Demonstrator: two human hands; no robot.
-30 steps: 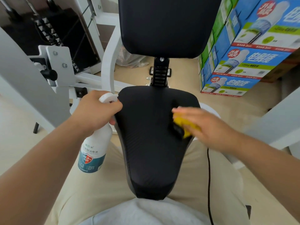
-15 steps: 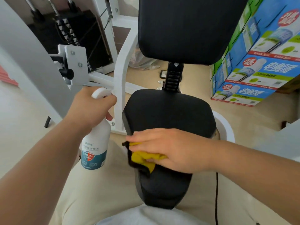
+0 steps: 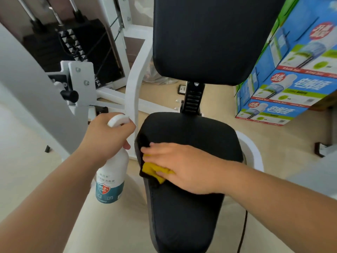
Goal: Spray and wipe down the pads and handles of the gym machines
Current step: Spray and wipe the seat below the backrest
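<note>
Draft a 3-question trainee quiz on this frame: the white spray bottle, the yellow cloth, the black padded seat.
1. True or false: the left hand grips the white plastic spray bottle with the teal label at its trigger head.
2. The right hand presses the yellow cloth onto: A) the black padded seat; B) the upright black back pad; C) the white steel frame tube.
3. Fill in: as the person sees it, the stacked blue-and-green printed cartons stand on the floor to the seat's ___.
Key: 1 true; 2 A; 3 right.
</note>
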